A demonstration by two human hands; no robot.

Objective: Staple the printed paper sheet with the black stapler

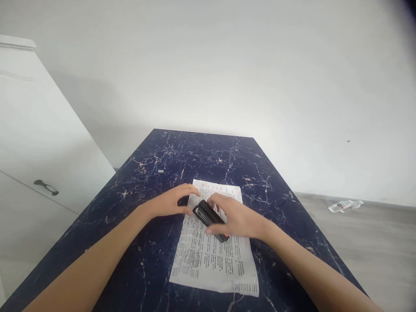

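A black stapler (207,213) with a silvery strip along its side lies slantwise over a printed sheet of paper (224,268). My right hand (232,216) grips the stapler from the right, its thumb on the near side and its fingers on the far side. A small orange-red spot shows by the stapler's near end. To the left, my left hand (173,201) is open, thumb and fingers apart, over the paper's left edge. Its thumb tip comes close to the stapler's far end; whether they touch I cannot tell.
The dark blue marbled table (201,151) stands against a white wall. A small pale rectangular piece (160,171) lies on it beyond my left hand. At left is a white cabinet (48,130) with a dark handle (46,187). Clear plastic packaging (345,206) lies on the floor at right.
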